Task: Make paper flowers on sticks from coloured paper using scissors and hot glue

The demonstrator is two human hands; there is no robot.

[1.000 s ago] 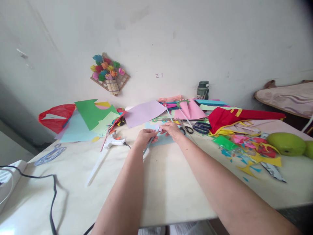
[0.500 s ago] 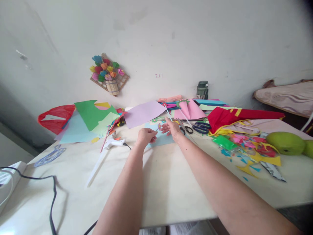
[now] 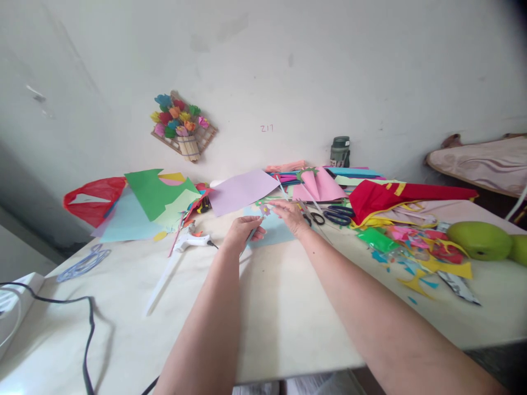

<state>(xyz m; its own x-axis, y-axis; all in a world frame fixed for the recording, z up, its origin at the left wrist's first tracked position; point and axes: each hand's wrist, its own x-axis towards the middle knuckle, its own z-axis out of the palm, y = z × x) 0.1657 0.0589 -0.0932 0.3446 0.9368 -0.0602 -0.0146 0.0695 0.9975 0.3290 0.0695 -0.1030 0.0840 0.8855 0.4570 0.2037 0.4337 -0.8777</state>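
Pinching thin stem (image 3: 250,236) in left hand (image 3: 241,229), with small lilac flower (image 3: 265,210) at upper end, over pale blue paper (image 3: 276,234). Holding right hand (image 3: 290,216) by flower, fingertips at edge; cannot tell whether gripping. Probably adjusting petals; next, needing steady stem, light touch.

"How's the light?"

"Bright enough, soft and a little cool on the grey wall (image 3: 230,71), dimmer towards the left edge."

"Any glare?"

"Yes, a white patch on the table (image 3: 132,340), in the lower left corner."

"Shadows?"

"Soft ones. The black cable (image 3: 91,318) throws a blurred streak to its right, so light seems to come from the left, and a faint band lies between the forearms (image 3: 214,312)."

"Sharpness?"

"Fine detail around the hands (image 3: 242,231) is smeared. Wide-angle stretch enlarges the forearms, and the top right corner is dark."
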